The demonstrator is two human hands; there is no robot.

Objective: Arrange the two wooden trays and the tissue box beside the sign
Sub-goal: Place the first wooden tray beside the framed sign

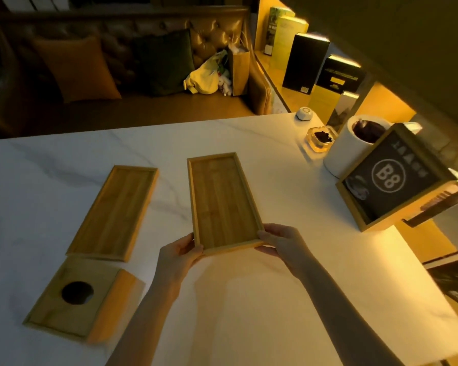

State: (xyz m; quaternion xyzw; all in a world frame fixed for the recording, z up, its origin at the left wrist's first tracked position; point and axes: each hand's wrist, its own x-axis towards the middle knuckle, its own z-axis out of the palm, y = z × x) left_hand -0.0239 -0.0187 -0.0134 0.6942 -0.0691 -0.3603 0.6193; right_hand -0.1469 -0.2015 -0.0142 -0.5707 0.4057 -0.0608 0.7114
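both forearms are extended forward over the white marble table (pixel 249 313). the near short end of one wooden tray (pixel 222 202) is gripped at its two corners: the left hand (pixel 180 256) is closed on the near left corner, thumb on the rim and fingers curled beneath, and the right hand (pixel 280 243) is closed on the near right corner in the same way. the held tray is empty and is pointed lengthwise away from the person, near the table's middle; whether its far end is touching the surface cannot be told.

two wooden trays are counted. the second tray (pixel 114 212) is laid flat to the left, apart from the held one and angled slightly. one wooden tissue box (pixel 77 299), with a round hole in its top, is seen just in front of the second tray, near the table's left front edge.

one wood-framed sign (pixel 391 178), marked "b8", is stood at the right edge, well apart from the trays. behind it one white cylindrical container (pixel 347 151), one glass ashtray (pixel 320 138) and one small white call button (pixel 304 113) are seen.
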